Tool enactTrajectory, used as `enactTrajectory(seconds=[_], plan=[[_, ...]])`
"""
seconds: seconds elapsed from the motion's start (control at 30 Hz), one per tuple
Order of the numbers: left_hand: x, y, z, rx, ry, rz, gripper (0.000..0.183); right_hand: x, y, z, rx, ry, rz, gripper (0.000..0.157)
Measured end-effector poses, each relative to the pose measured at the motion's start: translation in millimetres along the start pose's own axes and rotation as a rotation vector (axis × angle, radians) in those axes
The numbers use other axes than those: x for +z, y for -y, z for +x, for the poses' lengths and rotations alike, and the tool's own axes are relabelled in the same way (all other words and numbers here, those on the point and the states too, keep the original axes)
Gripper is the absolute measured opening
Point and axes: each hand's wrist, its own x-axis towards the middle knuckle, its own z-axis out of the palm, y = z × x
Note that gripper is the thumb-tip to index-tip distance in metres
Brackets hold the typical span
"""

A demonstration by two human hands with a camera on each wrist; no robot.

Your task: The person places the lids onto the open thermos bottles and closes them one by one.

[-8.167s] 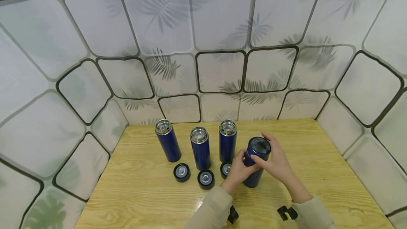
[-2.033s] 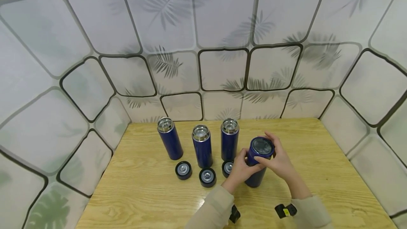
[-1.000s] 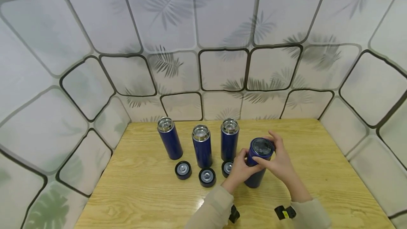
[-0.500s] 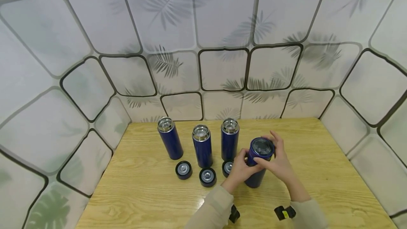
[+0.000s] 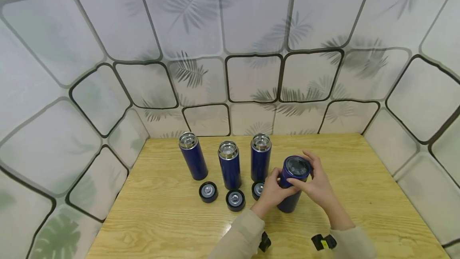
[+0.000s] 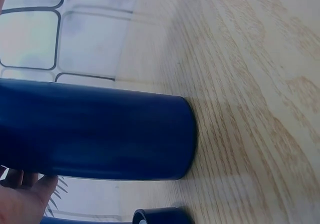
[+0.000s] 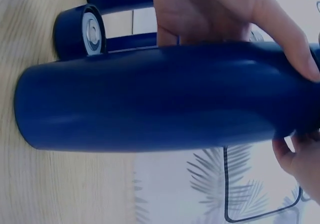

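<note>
Capped blue btl (image 5: 289, 200) upright on wood tbl (image 5: 161, 219), rightmost of 4. L hand (image 5: 274, 192) grips upper body; R hand (image 5: 318, 187) grips around top end. 3 uncapped blue btls (image 5: 230, 171) upright to left; 3 loose caps (image 5: 235, 200) w/ insides up in front, 1 partly behind L hand. Patterned wall (image 5: 251, 81) at back.

Smooth satin-finish bottle (image 5: 290, 201), shiny metal bottle necks (image 5: 228, 150), grained wood table (image 5: 161, 223)

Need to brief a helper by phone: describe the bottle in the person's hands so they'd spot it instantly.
On the wooden table, three blue bottles show steel rims. To their right, the left hand and right hand grip a fourth bottle; only its top is dark and covered.
</note>
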Motion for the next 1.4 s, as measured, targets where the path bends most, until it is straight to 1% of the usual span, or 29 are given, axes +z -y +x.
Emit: enactTrajectory(seconds=[0.07,0.23,0.3,0.33,0.4,0.57,0.63,0.67,0.73,0.8,0.93,1.03,1.13,1.23,1.3,1.37,1.4], plan=[[1.8,6.4,1.7,-0.002,-0.009,0.008,0.035,3.2,0.7,0.1,0.023,-0.041,-0.052,0.083],[2.2,8.2,2.7,0.025,-0.022,0.043,0.034,11.4,2.4,2.2,0.054,-0.141,-0.142,0.084],[2.0,7.7,3.0,0.024,-0.021,0.051,0.034,12.9,3.3,2.7,0.065,-0.159,-0.164,0.085],[1.8,7.4,3.1,0.021,-0.019,0.052,0.034,12.8,3.4,2.9,0.064,-0.154,-0.160,0.085],[1.6,7.0,3.4,0.006,-0.015,0.045,0.035,10.3,2.6,3.2,0.049,-0.114,-0.122,0.087],[0.9,5.5,3.9,-0.031,0.013,-0.023,0.039,-4.1,-4.1,3.6,-0.020,0.106,0.194,0.078],[0.9,4.7,3.7,-0.042,0.024,-0.041,0.041,-9.0,-8.0,4.1,-0.025,0.175,0.290,0.074],[0.9,4.6,3.4,-0.047,0.030,-0.043,0.041,-10.6,-9.9,4.3,-0.026,0.190,0.302,0.072],[1.3,4.5,3.0,-0.047,0.032,-0.037,0.042,-12.0,-12.0,4.9,-0.021,0.194,0.297,0.070],[1.8,4.1,2.8,-0.045,0.029,-0.029,0.042,-11.8,-11.9,5.1,-0.003,0.174,0.273,0.068],[2.6,4.3,3.5,-0.025,0.015,0.001,0.041,-8.6,-7.8,4.1,0.020,0.105,0.161,0.068],[2.9,5.7,4.1,-0.011,0.004,0.028,0.040,-3.9,-4.4,1.8,0.065,0.046,0.060,0.070],[2.7,6.1,3.5,-0.006,-0.008,0.047,0.037,3.1,0.0,-1.2,0.117,-0.030,-0.012,0.071],[2.3,5.7,2.5,-0.003,-0.024,0.074,0.037,11.8,4.1,-4.3,0.145,-0.126,-0.057,0.074],[2.1,5.5,2.3,0.007,-0.035,0.090,0.037,16.4,6.8,-5.9,0.156,-0.175,-0.067,0.075],[1.9,5.2,2.4,0.007,-0.040,0.097,0.037,17.7,7.8,-7.1,0.160,-0.185,-0.065,0.076],[1.9,5.4,2.5,0.005,-0.041,0.092,0.038,16.7,7.0,-7.1,0.155,-0.167,-0.051,0.076]])
